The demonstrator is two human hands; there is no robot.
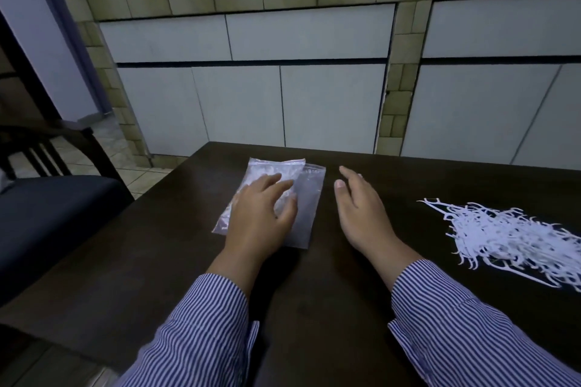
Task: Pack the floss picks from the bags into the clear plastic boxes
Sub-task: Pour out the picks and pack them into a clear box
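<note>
Two clear zip bags lie overlapping on the dark table. The upper bag (265, 173) holds white floss picks, and a flatter bag (309, 201) pokes out from under it on the right. My left hand (262, 217) rests palm down on top of the bags, fingers spread. My right hand (361, 207) hovers just right of the bags, fingers apart and holding nothing. A loose heap of white floss picks (515, 237) is spread over the table at the right. No clear plastic box is in view.
The dark wooden table (330, 292) ends just beyond the bags. Behind it stands a tiled counter with white cabinet doors (314, 104). A dark chair with a blue seat (47, 207) stands at the left.
</note>
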